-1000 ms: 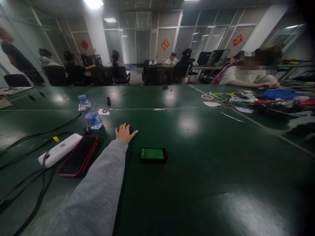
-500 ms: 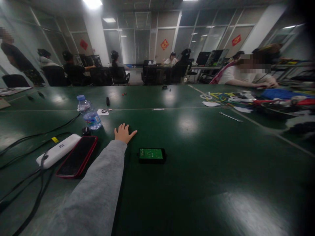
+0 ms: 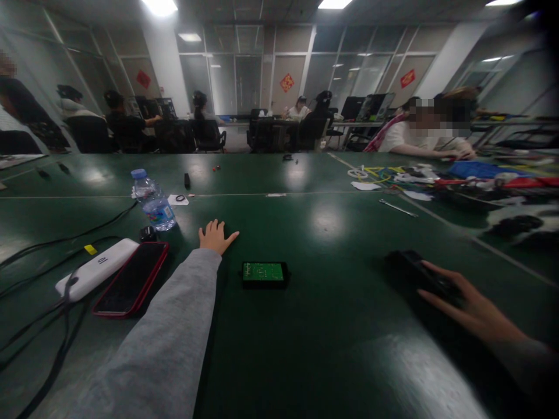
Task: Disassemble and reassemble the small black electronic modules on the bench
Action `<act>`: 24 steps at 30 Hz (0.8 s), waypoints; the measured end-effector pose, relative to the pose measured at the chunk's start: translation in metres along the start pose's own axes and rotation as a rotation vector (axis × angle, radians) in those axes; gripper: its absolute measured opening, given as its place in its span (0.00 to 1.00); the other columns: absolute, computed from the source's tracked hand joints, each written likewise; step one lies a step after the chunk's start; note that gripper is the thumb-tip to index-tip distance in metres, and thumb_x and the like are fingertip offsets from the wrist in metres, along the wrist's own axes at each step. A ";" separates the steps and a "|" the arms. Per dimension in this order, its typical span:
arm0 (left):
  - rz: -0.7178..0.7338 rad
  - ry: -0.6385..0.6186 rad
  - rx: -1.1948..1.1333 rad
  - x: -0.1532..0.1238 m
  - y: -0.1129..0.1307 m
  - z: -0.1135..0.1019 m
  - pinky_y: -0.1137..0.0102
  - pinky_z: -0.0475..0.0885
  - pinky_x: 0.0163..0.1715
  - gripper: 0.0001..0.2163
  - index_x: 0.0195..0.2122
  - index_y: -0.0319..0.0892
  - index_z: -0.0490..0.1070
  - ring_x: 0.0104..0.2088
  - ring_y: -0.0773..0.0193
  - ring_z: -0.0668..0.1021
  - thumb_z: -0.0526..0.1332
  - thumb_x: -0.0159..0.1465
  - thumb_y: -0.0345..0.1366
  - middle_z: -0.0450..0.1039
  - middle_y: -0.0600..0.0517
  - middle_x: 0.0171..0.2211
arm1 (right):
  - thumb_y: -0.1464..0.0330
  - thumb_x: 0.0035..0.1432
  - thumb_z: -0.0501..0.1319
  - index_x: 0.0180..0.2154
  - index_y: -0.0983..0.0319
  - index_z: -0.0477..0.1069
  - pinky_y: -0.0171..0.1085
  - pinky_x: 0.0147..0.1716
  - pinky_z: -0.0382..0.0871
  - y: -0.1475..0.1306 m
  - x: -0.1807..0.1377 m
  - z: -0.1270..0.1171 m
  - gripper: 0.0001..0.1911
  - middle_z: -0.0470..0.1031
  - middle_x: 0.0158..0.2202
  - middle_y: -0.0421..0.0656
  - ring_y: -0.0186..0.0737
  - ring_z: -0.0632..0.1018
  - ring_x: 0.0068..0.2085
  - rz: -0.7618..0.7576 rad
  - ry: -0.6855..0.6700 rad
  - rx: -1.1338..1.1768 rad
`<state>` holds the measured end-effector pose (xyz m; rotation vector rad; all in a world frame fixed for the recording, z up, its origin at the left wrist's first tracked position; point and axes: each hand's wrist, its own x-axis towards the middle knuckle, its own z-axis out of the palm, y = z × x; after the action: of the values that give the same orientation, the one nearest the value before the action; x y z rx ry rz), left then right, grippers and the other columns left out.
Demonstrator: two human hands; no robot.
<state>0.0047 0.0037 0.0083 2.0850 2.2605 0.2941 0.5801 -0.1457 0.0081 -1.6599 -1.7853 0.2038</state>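
Closest in, the grey sleeve (image 3: 174, 331) runs up the green table (image 3: 314, 349) from the bottom edge. Over on the right, the right hand (image 3: 474, 308) comes in low, fingers stretched long over a black object (image 3: 408, 267) that lies flat on the table. The fingertips are on it, but it is too dark and blurred to tell whether they grip it or just lie on it.

Left of the sleeve, a red-edged phone (image 3: 131, 278) lies screen up, touching a white power bank (image 3: 98, 269), with black cables (image 3: 61, 326) trailing off toward the near left corner.

Centre table: a small green board (image 3: 264, 272) in a black frame sits flat, just right of the sleeve and well apart from the black object.

A little further on, the left hand (image 3: 215, 237) lies palm down on the table, fingers spread, thumb out to the right, holding nothing. The board is near it, just below and to the right.

Beyond and to the left, a water bottle (image 3: 152, 199) with a blue cap stands upright. Out to the right lies a wrench (image 3: 396, 208), then a clutter of coloured wires (image 3: 384, 171). At the far side a person (image 3: 419, 137) leans on the table, and more people (image 3: 131, 119) sit in black chairs before the glass walls.
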 end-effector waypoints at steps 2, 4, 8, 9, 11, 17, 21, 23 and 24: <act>0.002 0.000 0.000 0.000 0.000 0.000 0.46 0.55 0.62 0.37 0.65 0.42 0.57 0.68 0.46 0.55 0.43 0.63 0.63 0.51 0.41 0.68 | 0.42 0.54 0.61 0.62 0.47 0.59 0.54 0.48 0.70 -0.025 0.024 0.038 0.38 0.67 0.57 0.57 0.58 0.75 0.51 -0.033 -0.157 0.074; 0.005 0.003 0.000 0.000 -0.001 0.001 0.47 0.55 0.62 0.37 0.65 0.42 0.57 0.68 0.46 0.55 0.43 0.63 0.63 0.51 0.41 0.68 | 0.46 0.58 0.60 0.64 0.51 0.55 0.57 0.54 0.66 -0.070 0.046 0.078 0.38 0.65 0.58 0.54 0.58 0.72 0.54 -0.163 -0.252 0.127; 0.012 0.007 0.006 0.003 -0.003 0.004 0.48 0.56 0.62 0.38 0.65 0.41 0.57 0.67 0.46 0.56 0.43 0.63 0.64 0.52 0.40 0.68 | 0.51 0.64 0.55 0.65 0.52 0.52 0.59 0.54 0.65 -0.165 0.077 0.144 0.32 0.64 0.58 0.50 0.54 0.69 0.56 -0.383 -0.348 0.126; 0.015 0.009 0.008 0.003 -0.003 0.005 0.48 0.56 0.62 0.38 0.65 0.41 0.57 0.67 0.46 0.56 0.43 0.63 0.64 0.52 0.40 0.68 | 0.51 0.65 0.54 0.65 0.52 0.52 0.59 0.53 0.66 -0.181 0.083 0.156 0.32 0.64 0.57 0.50 0.54 0.69 0.55 -0.409 -0.348 0.122; 0.016 0.010 0.016 0.003 -0.003 0.005 0.48 0.56 0.62 0.38 0.65 0.40 0.57 0.67 0.47 0.56 0.43 0.63 0.64 0.52 0.40 0.68 | 0.51 0.65 0.54 0.67 0.51 0.48 0.59 0.53 0.65 -0.200 0.090 0.174 0.33 0.64 0.58 0.50 0.54 0.69 0.55 -0.441 -0.348 0.119; -0.011 0.014 0.039 0.001 0.002 0.002 0.48 0.56 0.62 0.36 0.65 0.42 0.57 0.67 0.47 0.56 0.44 0.64 0.63 0.52 0.41 0.68 | 0.52 0.67 0.53 0.66 0.54 0.49 0.54 0.57 0.64 -0.199 0.092 0.184 0.31 0.65 0.56 0.49 0.48 0.68 0.56 -0.415 -0.229 0.309; -0.009 0.008 0.022 0.002 0.000 0.003 0.46 0.55 0.62 0.36 0.65 0.42 0.57 0.67 0.46 0.55 0.45 0.63 0.63 0.52 0.41 0.68 | 0.53 0.68 0.51 0.63 0.53 0.56 0.53 0.56 0.65 -0.201 0.091 0.178 0.26 0.66 0.55 0.47 0.47 0.69 0.55 -0.400 -0.213 0.321; -0.012 0.010 0.014 0.001 0.001 0.002 0.46 0.55 0.62 0.35 0.64 0.43 0.58 0.67 0.45 0.56 0.46 0.64 0.62 0.53 0.41 0.68 | 0.54 0.69 0.51 0.62 0.53 0.58 0.53 0.57 0.64 -0.204 0.091 0.176 0.24 0.66 0.56 0.46 0.48 0.68 0.56 -0.439 -0.218 0.294; 0.002 0.024 0.015 0.000 0.002 0.000 0.47 0.55 0.62 0.33 0.64 0.44 0.58 0.67 0.46 0.57 0.46 0.65 0.60 0.54 0.42 0.67 | 0.54 0.69 0.50 0.62 0.53 0.59 0.53 0.57 0.63 -0.205 0.091 0.176 0.23 0.66 0.56 0.46 0.47 0.68 0.57 -0.459 -0.221 0.281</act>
<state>0.0064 0.0043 0.0085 2.1015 2.2812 0.3051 0.3160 -0.0393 0.0196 -1.0330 -2.1363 0.4195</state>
